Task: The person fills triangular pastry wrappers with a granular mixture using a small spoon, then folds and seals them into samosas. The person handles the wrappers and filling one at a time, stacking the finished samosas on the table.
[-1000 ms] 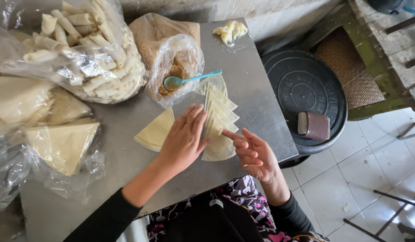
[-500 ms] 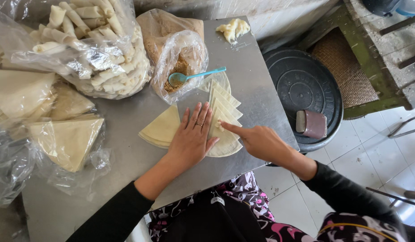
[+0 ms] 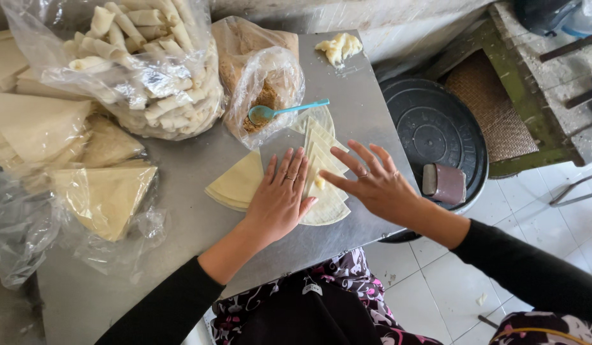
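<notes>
Hands over pale wrapper sheets (image 3: 325, 172) fanned on the steel table (image 3: 181, 185) — left hand (image 3: 280, 198) flat, fingers together, pressing the stack's edge. Right hand (image 3: 372, 185) just beside, fingers spread, gripping nothing, fingertips touching the top sheet. Behind: 1 teal spoon (image 3: 286, 110) in a bag of brown filling (image 3: 267, 96).

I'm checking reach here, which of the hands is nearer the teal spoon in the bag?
Left. The left hand lies flat on the wrappers, its fingertips just below the teal spoon. The right hand sits farther off, below and to the right of the spoon.
</notes>
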